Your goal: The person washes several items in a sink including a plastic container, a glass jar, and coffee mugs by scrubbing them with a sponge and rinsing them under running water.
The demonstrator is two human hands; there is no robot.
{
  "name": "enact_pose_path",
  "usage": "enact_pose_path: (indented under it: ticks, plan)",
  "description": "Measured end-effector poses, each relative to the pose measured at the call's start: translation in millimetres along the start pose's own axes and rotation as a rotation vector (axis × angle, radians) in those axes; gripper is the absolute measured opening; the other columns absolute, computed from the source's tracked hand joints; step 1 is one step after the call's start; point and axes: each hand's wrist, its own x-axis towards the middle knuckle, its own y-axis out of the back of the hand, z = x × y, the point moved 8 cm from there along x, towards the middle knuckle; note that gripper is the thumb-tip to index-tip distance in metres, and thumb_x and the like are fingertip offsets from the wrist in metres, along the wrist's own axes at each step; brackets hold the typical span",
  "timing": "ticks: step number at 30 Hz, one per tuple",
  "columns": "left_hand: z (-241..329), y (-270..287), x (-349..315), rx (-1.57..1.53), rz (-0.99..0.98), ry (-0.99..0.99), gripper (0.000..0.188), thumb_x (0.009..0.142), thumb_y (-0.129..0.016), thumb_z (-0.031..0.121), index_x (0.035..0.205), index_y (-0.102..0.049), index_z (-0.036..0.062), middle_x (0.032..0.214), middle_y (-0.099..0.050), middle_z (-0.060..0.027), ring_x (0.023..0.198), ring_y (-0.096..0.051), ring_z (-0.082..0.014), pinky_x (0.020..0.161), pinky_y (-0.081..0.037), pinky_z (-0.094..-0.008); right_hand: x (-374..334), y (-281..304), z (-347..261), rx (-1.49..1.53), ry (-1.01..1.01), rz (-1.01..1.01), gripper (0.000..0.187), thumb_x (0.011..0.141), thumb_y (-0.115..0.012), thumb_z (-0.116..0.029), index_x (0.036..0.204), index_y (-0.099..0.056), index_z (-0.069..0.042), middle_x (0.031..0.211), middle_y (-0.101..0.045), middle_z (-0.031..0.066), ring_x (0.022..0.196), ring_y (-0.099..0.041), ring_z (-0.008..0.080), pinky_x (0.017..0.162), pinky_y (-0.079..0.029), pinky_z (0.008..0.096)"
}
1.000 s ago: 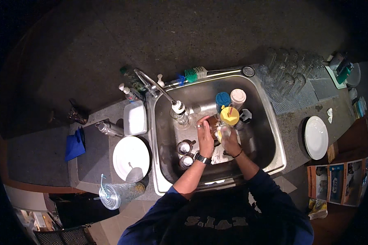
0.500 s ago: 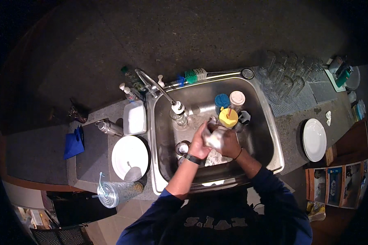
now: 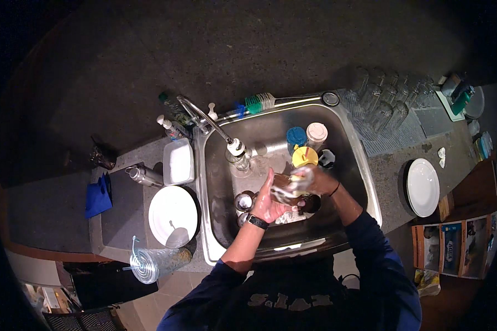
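Over the middle of the sink, my left hand grips a dark brown, cup-shaped vessel streaked with suds. Its round dark mouth seems to face right. My right hand presses a foamy, yellowish sponge against the vessel's side; motion smears the sponge and fingers. Just beyond my hands stand a yellow-lidded bottle, a blue-lidded bottle, a pale pink-lidded bottle and a black-and-white cup. Left of my left hand sit brown cups with foam inside.
A flexible faucet hangs over a clear glass. Left counter: white tub, white plate, metal bottle, lidded tumbler with straw. Right counter: upturned glasses on a cloth, white plates.
My right hand and the sponge have shifted slightly up and right across the vessel. My left palm has turned more open to view, and more of the brown vessel shows.
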Motion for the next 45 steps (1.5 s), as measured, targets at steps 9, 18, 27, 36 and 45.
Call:
enact_pose_path:
  ticks: [9, 18, 27, 36, 45]
  plan:
    - [21.4, 32.7, 9.7, -0.187, 0.444, -0.527, 0.047, 0.096, -0.052, 0.049, 0.109, -0.062, 0.0058, 0.094, -0.07, -0.0069, 0.084, -0.068, -0.0197, 0.077, -0.056, -0.0341, -15.0, 0.3, 32.0, 0.122, -0.166, 0.952, 0.021, 0.094, -0.053, -0.014, 0.106, -0.057, 0.002, 0.087, -0.062, 0.0194, 0.079, -0.063, 0.0285, 0.071, -0.048, 0.0376]
    - [39.0, 50.6, 6.3, 0.16, 0.59, -0.523, 0.049, 0.1, -0.045, 0.046, 0.114, -0.058, 0.0014, 0.104, -0.066, -0.0088, 0.091, -0.065, -0.0191, 0.078, -0.054, -0.0318, 7.3, -28.8, -47.2, -0.55, 0.145, 0.487, 0.04, 0.085, -0.06, -0.017, 0.124, -0.061, -0.009, 0.136, -0.052, 0.012, 0.133, -0.039, 0.04, 0.112, -0.024, 0.0535]
    - [35.0, 66.8, 11.8, 0.041, 0.556, -0.665, 0.047, 0.101, -0.043, 0.044, 0.109, -0.06, 0.0017, 0.105, -0.065, -0.01, 0.093, -0.064, -0.0207, 0.082, -0.052, -0.0313, 19.2, -41.9, -50.5, -0.754, 0.177, 0.448, 0.036, 0.081, -0.06, -0.013, 0.116, -0.064, -0.005, 0.127, -0.056, 0.0146, 0.128, -0.045, 0.035, 0.108, -0.033, 0.05]
    - [47.1, 58.3, 12.6, -0.085, 0.485, -0.607, 0.035, 0.097, -0.057, 0.032, 0.105, -0.064, -0.0014, 0.095, -0.07, -0.0096, 0.081, -0.069, -0.0193, 0.073, -0.057, -0.0315, -12.3, -47.8, 68.8, 0.293, -0.374, 1.011, 0.035, 0.099, -0.045, -0.026, 0.112, -0.059, 0.004, 0.103, -0.066, 0.0172, 0.094, -0.065, 0.026, 0.082, -0.05, 0.0348]
    - [59.9, 106.8, 16.5, 0.169, 0.254, -0.669, 0.023, 0.096, -0.061, 0.024, 0.08, -0.057, 0.008, 0.078, -0.062, 0.0, 0.073, -0.063, -0.012, 0.065, -0.054, -0.0294, -0.5, -79.7, 104.5, 1.3, -0.594, 0.571, 0.029, 0.098, -0.044, -0.023, 0.115, -0.06, -0.007, 0.103, -0.068, 0.0063, 0.084, -0.068, 0.023, 0.076, -0.057, 0.0366]
